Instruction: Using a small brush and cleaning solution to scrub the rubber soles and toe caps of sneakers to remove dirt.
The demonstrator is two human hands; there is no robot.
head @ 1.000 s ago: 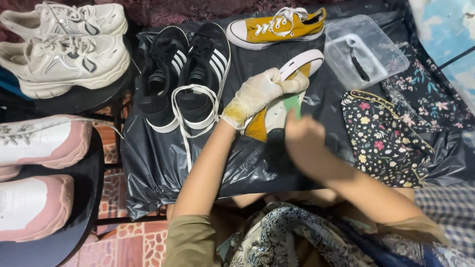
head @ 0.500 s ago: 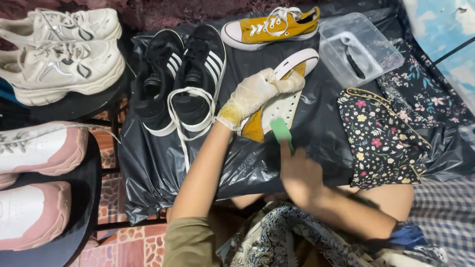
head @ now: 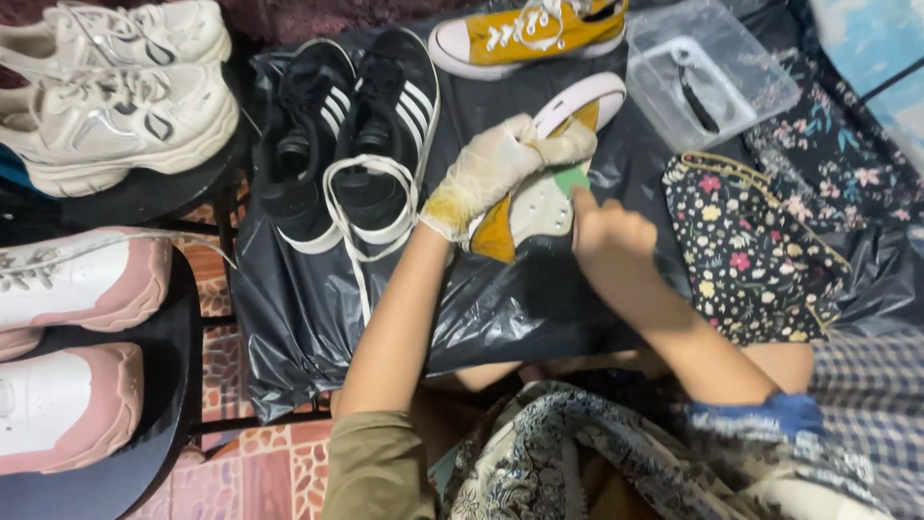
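Head view, gloved left hand (head: 496, 169) gripping yellow sneaker (head: 539, 197)

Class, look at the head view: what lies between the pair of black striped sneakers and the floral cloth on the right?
The yellow sneaker, gripped by the gloved left hand, with the bare right hand on it, in the head view.

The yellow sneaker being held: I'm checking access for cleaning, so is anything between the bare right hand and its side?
Nothing visible. The right hand presses a small green pad straight onto the yellow sneaker, which the gloved left hand grips from above.
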